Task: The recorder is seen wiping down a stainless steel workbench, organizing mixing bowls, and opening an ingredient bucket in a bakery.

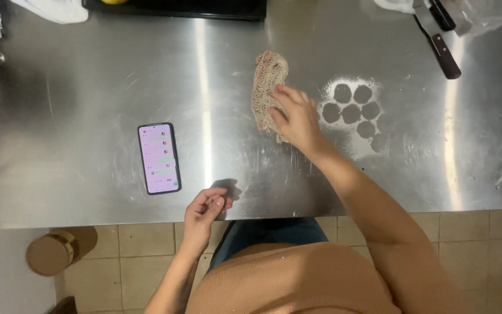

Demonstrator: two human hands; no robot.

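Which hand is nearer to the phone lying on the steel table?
Left. The left hand hovers empty at the table's near edge, just right of the phone. The right hand is farther right, resting on a knitted cloth.

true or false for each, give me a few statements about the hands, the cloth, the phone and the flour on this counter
1. The right hand rests on the knitted cloth. True.
2. The left hand holds the phone. False: the phone lies flat on the steel counter, apart from that hand, which is loosely curled and empty at the counter's near edge.
3. The phone's screen is lit. True.
4. The flour patch lies left of the cloth. False: it lies to the right, with round bare spots in it.
5. A knife lies at the far right of the counter. True.
6. The cloth lies on the phone. False: they are well apart.
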